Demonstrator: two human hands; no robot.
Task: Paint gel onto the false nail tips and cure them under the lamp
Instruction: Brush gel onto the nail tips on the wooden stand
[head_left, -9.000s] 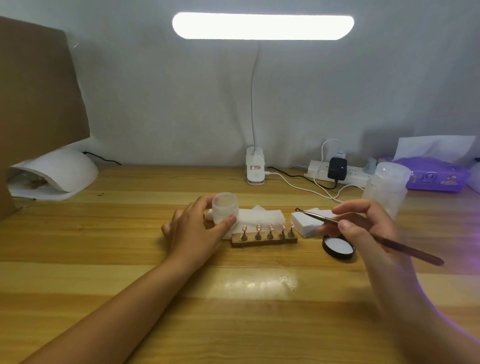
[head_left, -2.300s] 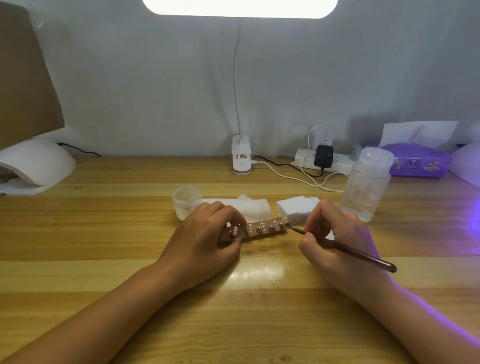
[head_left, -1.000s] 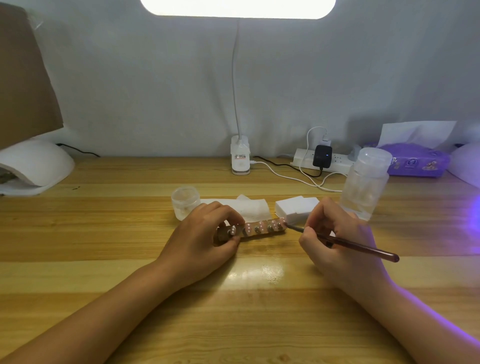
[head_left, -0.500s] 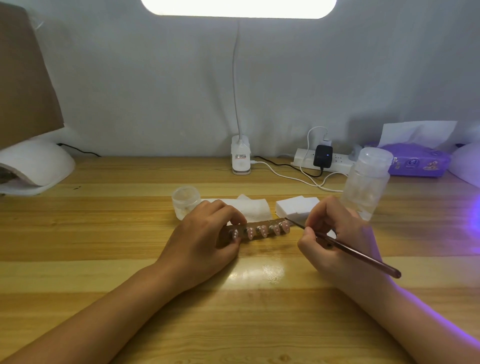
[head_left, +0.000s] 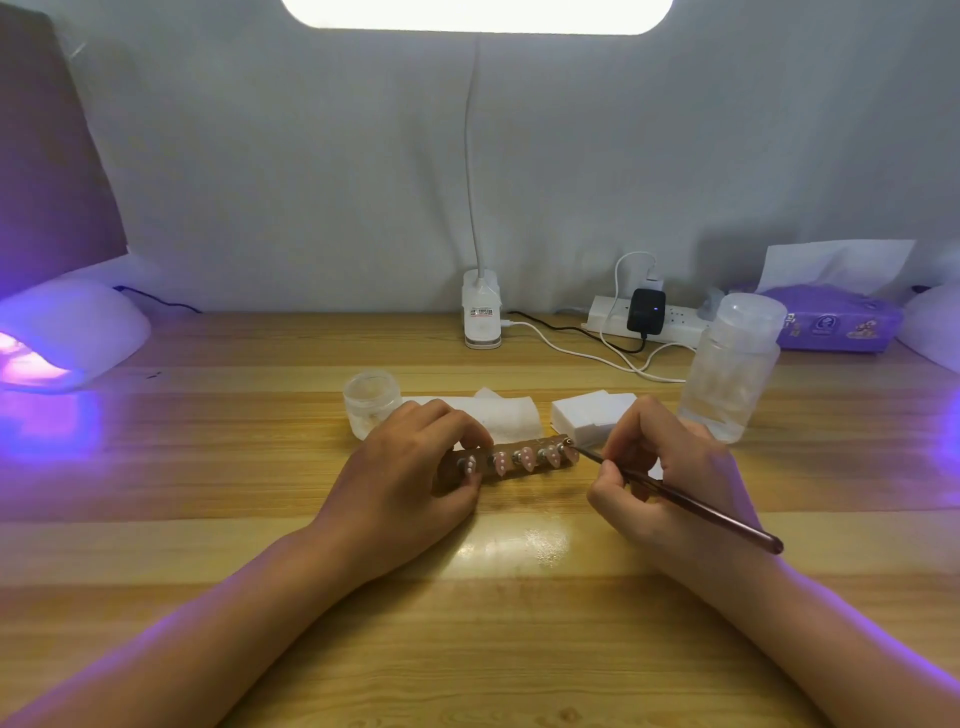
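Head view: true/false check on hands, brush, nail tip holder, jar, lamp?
1. The left hand grips the left end of the wooden nail tip holder. True.
2. The right hand holds the brush, tip at the holder's right end. True.
3. The left hand holds the small jar. False: it stands on the table behind that hand.
4. The curing lamp at far left is dark. False: it glows purple.

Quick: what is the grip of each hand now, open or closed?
Left hand: grip closed on the nail holder, at its left end.
Right hand: grip closed on the brush.
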